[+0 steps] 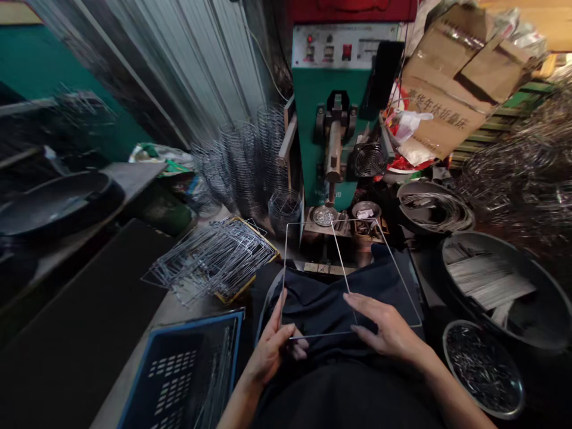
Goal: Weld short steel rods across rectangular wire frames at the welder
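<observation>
Nearest, our two forearms reach in toward the green machine (308, 134) from either side of our lap. Our left hand (271, 344), on the left as we face the machine, is closed on the near left corner of a wire frame (340, 255), its index finger running up along the side wire and its thumb pointing inward. Our right hand (382, 325) lies palm inward, fingers aimed left, thumb and forefinger spread, their tips at the middle wire; we cannot tell whether they pinch it. The frame sits tilted above our dark-clothed lap, directly before the machine, its far edge appearing just below the machine's front.

Left of the machine, nearer to us, is a blue crate (196, 322); beyond it lies a pile of wire frames (218, 256). Farther off, stacked wire baskets (241, 161) stand just beside the machine's left.
</observation>
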Motion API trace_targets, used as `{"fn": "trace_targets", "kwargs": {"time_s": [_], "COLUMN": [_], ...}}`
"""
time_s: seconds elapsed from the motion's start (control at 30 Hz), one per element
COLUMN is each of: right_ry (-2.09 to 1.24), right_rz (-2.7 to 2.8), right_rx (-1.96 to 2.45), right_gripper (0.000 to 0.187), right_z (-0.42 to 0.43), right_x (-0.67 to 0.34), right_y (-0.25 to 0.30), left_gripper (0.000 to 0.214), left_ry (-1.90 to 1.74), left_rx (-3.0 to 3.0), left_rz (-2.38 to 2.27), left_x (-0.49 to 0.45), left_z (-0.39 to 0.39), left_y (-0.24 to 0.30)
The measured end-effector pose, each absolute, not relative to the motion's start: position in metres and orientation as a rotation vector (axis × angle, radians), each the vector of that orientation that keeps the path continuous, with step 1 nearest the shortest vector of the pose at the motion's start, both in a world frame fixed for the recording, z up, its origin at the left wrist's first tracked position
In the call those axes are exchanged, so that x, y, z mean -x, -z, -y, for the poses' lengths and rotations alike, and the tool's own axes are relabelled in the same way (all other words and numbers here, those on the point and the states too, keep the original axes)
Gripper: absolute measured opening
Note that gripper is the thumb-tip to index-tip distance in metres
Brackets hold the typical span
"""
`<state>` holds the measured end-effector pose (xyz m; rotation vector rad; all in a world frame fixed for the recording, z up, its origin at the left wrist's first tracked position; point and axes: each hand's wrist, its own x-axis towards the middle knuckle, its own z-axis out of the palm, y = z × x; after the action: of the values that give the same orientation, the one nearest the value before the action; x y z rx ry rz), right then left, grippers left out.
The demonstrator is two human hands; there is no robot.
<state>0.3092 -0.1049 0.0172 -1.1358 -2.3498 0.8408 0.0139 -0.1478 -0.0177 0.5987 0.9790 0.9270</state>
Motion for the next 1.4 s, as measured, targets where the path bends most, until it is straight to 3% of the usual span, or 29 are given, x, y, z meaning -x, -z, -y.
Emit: {"fn": "trace_targets", "kwargs": {"time_s": [0.7,0.93,1.23,1.4], "right_ry": [-0.832,-0.663,-0.93,-0.851], "right_rz": [2.343,2.204,2.378,2.378], "right_rx": [1.235,1.43,1.015,1.088], "right_gripper": [0.055,0.051,0.059,0.058], "right_z": [0.112,0.109,0.11,0.112], "right_x": [-0.308,-0.324,-0.278,-0.288], "right_y": [-0.006,-0.008,-0.015,-0.012], "left_gripper": [0.086,0.088,0.091,0.091], "left_ry": [-0.942,-0.952,-0.937,-0.982], "left_rx": [-0.626,-0.609,-0.615,-0.612], "left_rz": [-0.962,-0.968,-0.941,-0.97], "left_x": [-0.015,-0.016,-0.025,-0.018], "left_z": [0.151,0.151,0.149,0.151], "left_y": [0.017,0.019,0.021,0.021]}}
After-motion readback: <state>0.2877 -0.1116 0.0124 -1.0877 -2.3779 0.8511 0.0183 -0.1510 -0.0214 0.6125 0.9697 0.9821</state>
